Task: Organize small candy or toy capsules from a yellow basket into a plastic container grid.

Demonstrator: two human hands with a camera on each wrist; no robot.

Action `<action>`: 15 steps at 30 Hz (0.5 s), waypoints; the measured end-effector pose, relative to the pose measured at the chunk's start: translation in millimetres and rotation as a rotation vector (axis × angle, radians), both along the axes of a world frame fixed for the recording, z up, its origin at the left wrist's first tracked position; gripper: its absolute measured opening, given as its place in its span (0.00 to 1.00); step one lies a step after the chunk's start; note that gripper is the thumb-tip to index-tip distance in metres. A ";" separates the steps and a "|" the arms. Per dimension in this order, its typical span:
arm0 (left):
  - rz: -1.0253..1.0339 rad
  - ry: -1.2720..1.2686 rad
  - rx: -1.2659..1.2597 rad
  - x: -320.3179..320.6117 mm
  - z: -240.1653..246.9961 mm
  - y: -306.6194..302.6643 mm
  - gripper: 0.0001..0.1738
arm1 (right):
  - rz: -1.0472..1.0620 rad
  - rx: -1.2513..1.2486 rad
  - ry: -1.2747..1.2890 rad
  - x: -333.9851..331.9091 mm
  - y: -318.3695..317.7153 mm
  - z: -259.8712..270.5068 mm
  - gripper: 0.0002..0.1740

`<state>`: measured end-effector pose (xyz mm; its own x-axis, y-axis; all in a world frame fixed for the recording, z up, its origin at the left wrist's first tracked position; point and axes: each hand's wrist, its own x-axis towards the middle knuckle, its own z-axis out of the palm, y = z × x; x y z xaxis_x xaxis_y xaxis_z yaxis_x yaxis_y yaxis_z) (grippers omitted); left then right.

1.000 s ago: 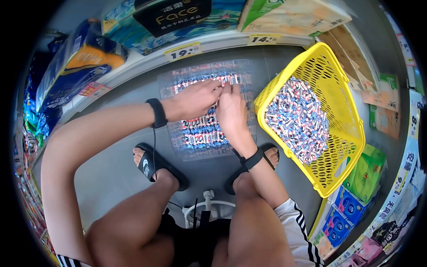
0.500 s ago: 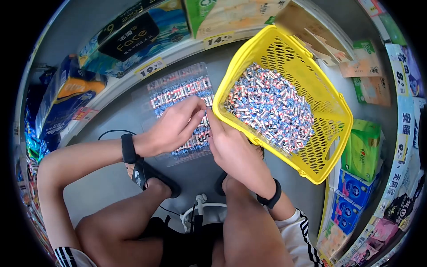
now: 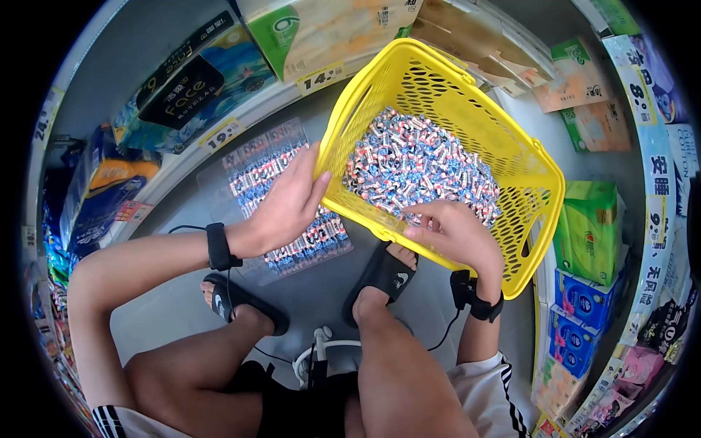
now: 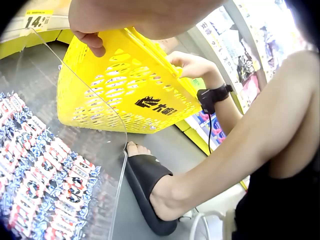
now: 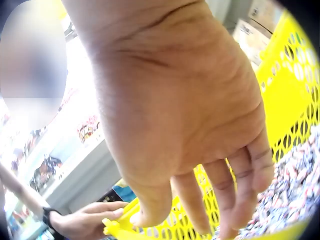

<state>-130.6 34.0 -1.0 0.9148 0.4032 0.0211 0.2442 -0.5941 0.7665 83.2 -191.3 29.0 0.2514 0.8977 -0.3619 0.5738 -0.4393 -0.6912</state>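
Observation:
A yellow perforated shopping basket [image 3: 529, 168] holds a heap of small wrapped candies [image 3: 416, 164] in blue, white and red. My left hand [image 3: 281, 208] grips its left rim, with the thumb over the edge and fingertips on the outer wall in the left wrist view. Inside the near rim, my right hand [image 3: 456, 237] hangs over the candies, fingers loosely extended downward and thumb apart. Nothing shows between its fingers. Partly hidden under my left forearm and hand, a clear plastic container [image 3: 292, 274] on the floor holds rows of the same candies [image 4: 50, 175].
Shelves with tissue packs [image 3: 193, 87] curve round the far side, with price tags on their edge. Green tissue packs [image 3: 588, 230] and blue packs [image 3: 577, 336] stand at the right. My sandalled feet [image 3: 387, 281] and a white stool base [image 3: 328, 343] are close below.
My hands have parted from over the container: the left now holds the basket's rim, the right has moved into the basket over the candies. The view has swung right.

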 end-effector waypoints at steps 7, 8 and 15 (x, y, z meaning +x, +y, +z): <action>-0.020 -0.068 0.030 9.8 -5.8 8.5 0.23 | 0.038 0.056 0.136 -13.5 0.0 -6.7 0.26; -0.022 -0.069 0.033 13.6 -6.5 10.3 0.23 | 0.041 0.036 0.095 -13.0 -0.9 -5.7 0.26; -0.040 -0.141 0.131 46.6 -15.5 28.9 0.21 | 0.008 0.033 -0.064 -12.8 5.3 1.5 0.23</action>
